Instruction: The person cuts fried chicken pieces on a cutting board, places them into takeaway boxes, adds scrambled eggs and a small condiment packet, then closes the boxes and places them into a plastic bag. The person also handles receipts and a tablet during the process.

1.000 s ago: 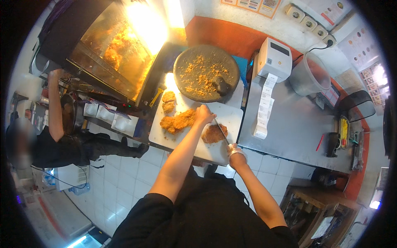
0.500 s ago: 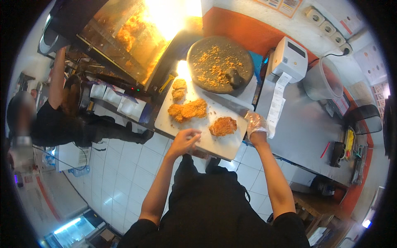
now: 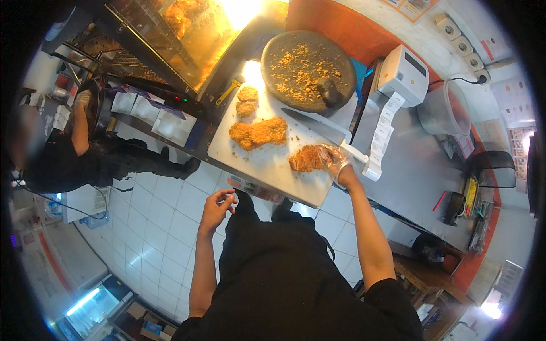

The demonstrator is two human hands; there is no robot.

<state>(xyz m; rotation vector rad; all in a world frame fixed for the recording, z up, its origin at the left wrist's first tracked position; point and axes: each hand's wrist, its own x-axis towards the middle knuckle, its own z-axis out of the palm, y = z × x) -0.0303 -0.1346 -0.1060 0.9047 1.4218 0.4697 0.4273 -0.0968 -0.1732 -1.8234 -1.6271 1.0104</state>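
A clear plastic glove covers my right hand point(image 3: 336, 163), whose fingers close over the right end of a fried chicken piece point(image 3: 305, 158) on the white cutting board point(image 3: 267, 171). Just behind that hand lies a knife point(image 3: 318, 123), its white handle pointing right. My left hand point(image 3: 217, 209) is bare and holds nothing; its fingers are loosely bent and apart, in the air off the board's near edge. Other fried chicken point(image 3: 259, 133) rests at the board's left, with smaller pieces point(image 3: 247, 102) behind it. A dark stone mortar point(image 3: 307, 71) with orange crumbs and a dark pestle stands behind the board.
A lit glass cabinet point(image 3: 187, 34) of fried food is at the back left, with white boxes point(image 3: 173, 126) before it. To the right are a receipt printer point(image 3: 402, 74) with hanging paper and a clear bucket point(image 3: 445, 108). A person in black point(image 3: 62, 153) stands far left.
My right hand has moved left from beside the knife handle onto the chicken piece. My left hand has drawn back from the board toward me. The other person's arm has come down.
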